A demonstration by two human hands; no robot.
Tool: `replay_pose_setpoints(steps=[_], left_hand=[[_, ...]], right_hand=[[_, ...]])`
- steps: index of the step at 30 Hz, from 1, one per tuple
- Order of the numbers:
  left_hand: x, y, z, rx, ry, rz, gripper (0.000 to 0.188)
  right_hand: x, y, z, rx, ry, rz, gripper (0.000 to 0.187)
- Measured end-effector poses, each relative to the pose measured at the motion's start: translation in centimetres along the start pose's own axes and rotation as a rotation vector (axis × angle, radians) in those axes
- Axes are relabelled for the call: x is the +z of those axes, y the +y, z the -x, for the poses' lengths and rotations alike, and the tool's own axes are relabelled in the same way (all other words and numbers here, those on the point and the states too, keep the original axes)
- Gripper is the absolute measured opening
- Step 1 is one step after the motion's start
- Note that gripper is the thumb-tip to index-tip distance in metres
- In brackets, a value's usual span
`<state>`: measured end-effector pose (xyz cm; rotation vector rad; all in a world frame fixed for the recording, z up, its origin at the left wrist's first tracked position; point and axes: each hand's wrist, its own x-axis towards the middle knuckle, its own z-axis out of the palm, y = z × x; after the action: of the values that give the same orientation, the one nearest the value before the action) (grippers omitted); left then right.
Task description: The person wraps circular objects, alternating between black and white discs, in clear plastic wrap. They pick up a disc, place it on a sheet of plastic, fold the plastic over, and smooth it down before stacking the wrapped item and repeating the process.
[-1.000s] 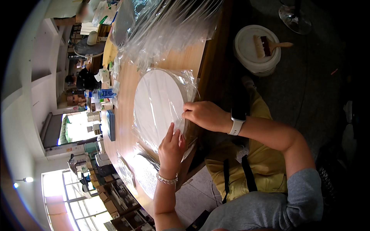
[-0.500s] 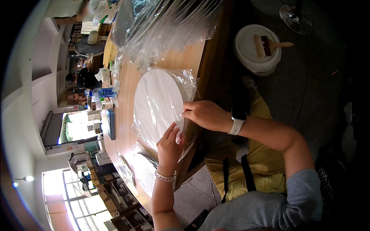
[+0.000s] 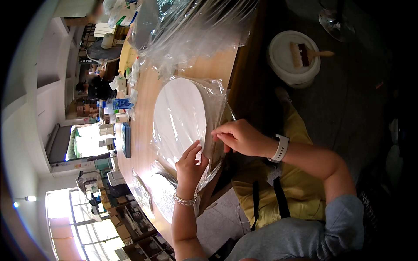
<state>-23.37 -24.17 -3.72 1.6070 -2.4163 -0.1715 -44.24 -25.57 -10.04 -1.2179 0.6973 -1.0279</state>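
Note:
A white round board (image 3: 179, 115) with a thick edge lies on the wooden table, inside a clear plastic bag (image 3: 214, 93) whose loose film wrinkles around its right side. My left hand (image 3: 190, 167), a beaded bracelet at its wrist, pinches the film at the board's lower edge, thumb and forefinger bent. To its right, my right hand (image 3: 244, 137) has curled fingers drawn together beside the bag's right side; they appear to pinch its thin film, though the contact is hard to make out. A pale watch strap circles the right wrist.
Clear plastic sheets (image 3: 196, 35) pile at the table's top end. Another plastic-wrapped piece (image 3: 163, 195) lies near my left forearm. A lidded white bucket (image 3: 283, 69) with a wide brush (image 3: 300, 55) stands on the floor at right. A person (image 3: 96, 87) sits in the background.
My right hand has moved a little right and down, away from the board's edge, and its wrist has turned. The left hand stays at nearly the same spot on the bag.

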Motion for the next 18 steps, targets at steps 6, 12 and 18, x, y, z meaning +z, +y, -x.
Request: replay_pose_setpoints(steps=[6, 12, 18], left_hand=[[-0.5, -0.2, 0.4, -0.001, -0.004, 0.101, 0.022], [-0.9, -2.1, 0.9, -0.121, 0.123, 0.333, 0.018], [1.4, 0.9, 6.4, 0.241, 0.278, -0.063, 0.037]], right_hand=[[3.2, 0.3, -1.8, 0.234, -0.095, -0.464, 0.029], [3.8, 0.3, -2.9, 0.341, -0.014, -0.492, 0.023], [4.7, -1.5, -4.6, 0.326, 0.106, -0.193, 0.027]])
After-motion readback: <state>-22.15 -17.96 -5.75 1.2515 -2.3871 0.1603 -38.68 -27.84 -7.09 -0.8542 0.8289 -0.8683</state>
